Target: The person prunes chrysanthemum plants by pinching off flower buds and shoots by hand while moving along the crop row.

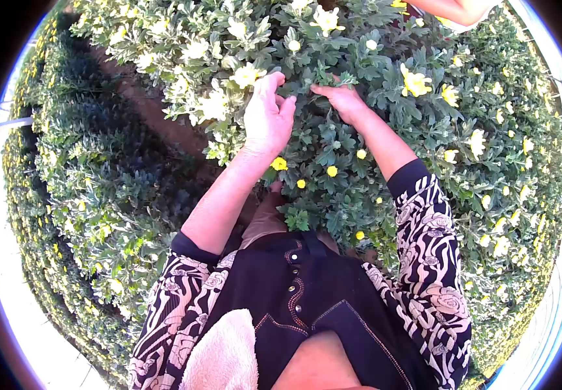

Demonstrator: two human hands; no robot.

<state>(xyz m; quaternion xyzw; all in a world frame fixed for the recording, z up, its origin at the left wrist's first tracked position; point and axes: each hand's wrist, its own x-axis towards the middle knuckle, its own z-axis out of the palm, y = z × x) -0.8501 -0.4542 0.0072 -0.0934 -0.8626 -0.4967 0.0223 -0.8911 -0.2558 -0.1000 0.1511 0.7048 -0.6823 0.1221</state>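
Left hand [269, 118] half-curled, right hand [344, 101] in leaves [325, 70]; grips unclear.
A hard tug could tear those around the fingers.

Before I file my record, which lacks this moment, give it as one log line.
left hand: beside yellow flower, grip unclear | right hand: fingers among green leaves | another person's arm: top right

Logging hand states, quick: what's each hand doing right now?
Left hand: loosely curled above the leaves; grip unclear.
Right hand: fingers among the leaves, tips partly hidden; cannot tell whether it holds anything.
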